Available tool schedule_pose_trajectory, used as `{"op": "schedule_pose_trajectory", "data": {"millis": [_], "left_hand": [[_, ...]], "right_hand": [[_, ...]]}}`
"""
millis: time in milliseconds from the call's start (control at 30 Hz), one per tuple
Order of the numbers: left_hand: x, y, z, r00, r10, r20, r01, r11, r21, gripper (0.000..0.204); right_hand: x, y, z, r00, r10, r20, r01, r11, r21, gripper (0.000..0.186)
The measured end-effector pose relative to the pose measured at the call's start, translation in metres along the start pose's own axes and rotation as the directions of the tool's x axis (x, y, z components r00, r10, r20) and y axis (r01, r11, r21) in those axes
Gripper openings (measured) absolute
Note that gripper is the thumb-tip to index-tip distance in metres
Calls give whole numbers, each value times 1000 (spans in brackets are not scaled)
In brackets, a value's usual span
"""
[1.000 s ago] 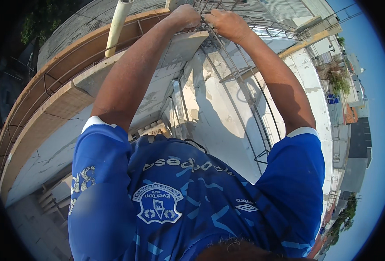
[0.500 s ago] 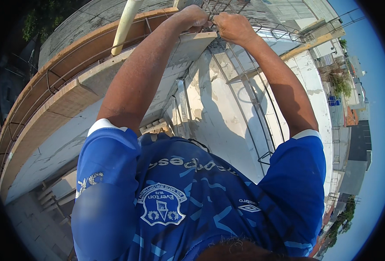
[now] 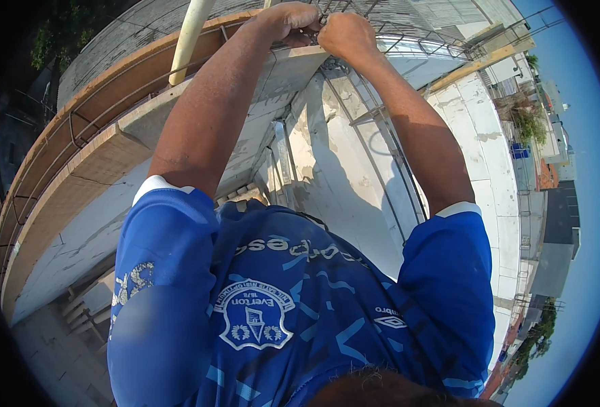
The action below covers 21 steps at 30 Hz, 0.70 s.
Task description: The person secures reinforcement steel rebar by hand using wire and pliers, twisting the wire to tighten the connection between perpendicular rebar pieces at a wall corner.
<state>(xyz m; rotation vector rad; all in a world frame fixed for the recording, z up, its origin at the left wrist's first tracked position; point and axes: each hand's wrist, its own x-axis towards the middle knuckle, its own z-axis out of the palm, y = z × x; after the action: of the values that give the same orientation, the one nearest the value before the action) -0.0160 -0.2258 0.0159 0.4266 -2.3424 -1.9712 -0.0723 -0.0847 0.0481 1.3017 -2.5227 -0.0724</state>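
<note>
Both my arms reach out to the far end of a wooden formwork board [image 3: 83,173], where steel rebar meets. My left hand [image 3: 294,23] is curled beside the bars, its fingers bent inward; what they grip is too small to make out. Close to its right, my right hand [image 3: 348,35] is closed in a fist with the knuckles up, and anything inside it is hidden. A tied rebar cage [image 3: 375,117] slopes down from below my right hand toward my body. Thin rebar [image 3: 86,121] also runs along the formwork trough at the left.
A pale yellow pipe [image 3: 191,42] stands upright in the formwork, left of my left forearm. White block wall [image 3: 480,146] lies to the right, with a wooden beam [image 3: 473,70] at its far end. Far below are a sunlit floor [image 3: 344,169] and stacked pieces.
My right hand and forearm have shifted left and slightly farther away. My left hand has moved a little left, and its fingers show more.
</note>
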Motion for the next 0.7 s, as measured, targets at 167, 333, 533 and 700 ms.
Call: {"op": "schedule_pose_trajectory", "data": {"millis": [167,333,533,700], "left_hand": [[-16,8,0,999,25,-48,-30,996,-89,17],[-21,9,-2,998,52,-30,-54,996,-69,19],[-12,4,-7,999,37,-28,-39,998,-47,19],[-2,0,-3,998,12,-61,-14,999,-32,19]], "right_hand": [[-4,-1,7,993,-28,-118,32,999,29,29],[-1,-2,11,986,133,-102,-114,979,168,31],[5,-6,2,939,344,-20,-326,907,268,35],[9,1,-4,944,327,41,-327,914,242,46]]}}
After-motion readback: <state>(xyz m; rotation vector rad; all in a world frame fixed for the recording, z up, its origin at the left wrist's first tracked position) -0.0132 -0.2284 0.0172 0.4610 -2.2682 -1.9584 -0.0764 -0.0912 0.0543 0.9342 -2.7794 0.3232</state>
